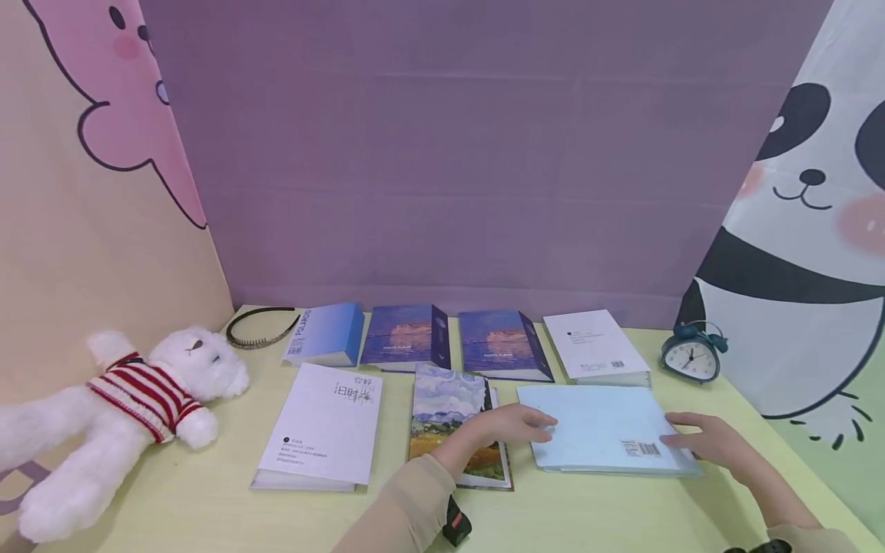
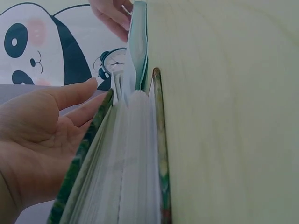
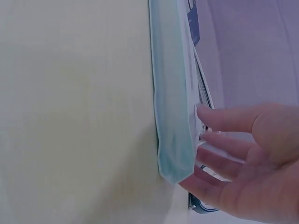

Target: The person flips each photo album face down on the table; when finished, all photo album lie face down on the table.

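Note:
A light blue album (image 1: 588, 430) with a barcode sticker lies flat at the right front of the table. My left hand (image 1: 508, 424) reaches across an album with a painted landscape cover (image 1: 442, 422), its fingers extended over the blue album's left edge. In the left wrist view the left hand (image 2: 46, 126) has its palm showing and grips nothing. At the blue album's right end, my right hand (image 1: 712, 442) touches the edge with loosely bent fingers. The right wrist view has the thumb and fingers of the right hand (image 3: 247, 158) spread beside the album's end (image 3: 175, 154).
A white album (image 1: 321, 430) lies left of the landscape one. Behind stand a blue Polaroid album (image 1: 325, 334), two sea-cliff photo albums (image 1: 401, 338) and another white album (image 1: 594, 346). An alarm clock (image 1: 691, 359) stands right; a teddy bear (image 1: 138, 399) and headband (image 1: 259, 342) lie left.

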Demonstrator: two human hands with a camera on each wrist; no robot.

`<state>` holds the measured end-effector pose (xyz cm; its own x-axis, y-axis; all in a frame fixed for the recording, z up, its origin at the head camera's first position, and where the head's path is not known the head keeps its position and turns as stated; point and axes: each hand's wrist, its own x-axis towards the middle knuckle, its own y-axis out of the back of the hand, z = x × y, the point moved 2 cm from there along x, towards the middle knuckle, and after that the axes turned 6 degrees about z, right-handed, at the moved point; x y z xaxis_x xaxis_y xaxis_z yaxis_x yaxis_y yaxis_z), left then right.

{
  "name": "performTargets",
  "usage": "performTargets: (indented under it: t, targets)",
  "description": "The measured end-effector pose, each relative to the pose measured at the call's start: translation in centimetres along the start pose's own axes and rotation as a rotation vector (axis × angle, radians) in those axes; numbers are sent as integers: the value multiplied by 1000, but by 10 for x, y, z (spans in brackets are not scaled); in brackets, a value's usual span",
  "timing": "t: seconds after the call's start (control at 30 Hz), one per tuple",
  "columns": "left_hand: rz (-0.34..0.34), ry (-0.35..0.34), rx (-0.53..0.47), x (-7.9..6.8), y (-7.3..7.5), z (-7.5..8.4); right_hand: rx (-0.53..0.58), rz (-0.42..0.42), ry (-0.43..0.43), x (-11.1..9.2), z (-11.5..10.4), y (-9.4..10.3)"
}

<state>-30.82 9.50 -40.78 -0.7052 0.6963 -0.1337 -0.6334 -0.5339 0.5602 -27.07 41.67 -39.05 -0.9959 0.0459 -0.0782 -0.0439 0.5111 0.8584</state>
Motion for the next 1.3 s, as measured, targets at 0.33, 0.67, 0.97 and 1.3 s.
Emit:
performTargets:
  t: [0.33,0.67,0.97,1.3]
  targets:
    - [-21,0,18,0,1,-2,-3,29,63,6,-4,-5]
    - [-47,-20,31,4,1,-4,-32,6,57,11,-4,-3]
    - [-60,-11,43,3,1,-5,-30,-5,75,15,1,-4]
    - [-57,-17,44,3,1,-5,-88,34,128,17,0,-6]
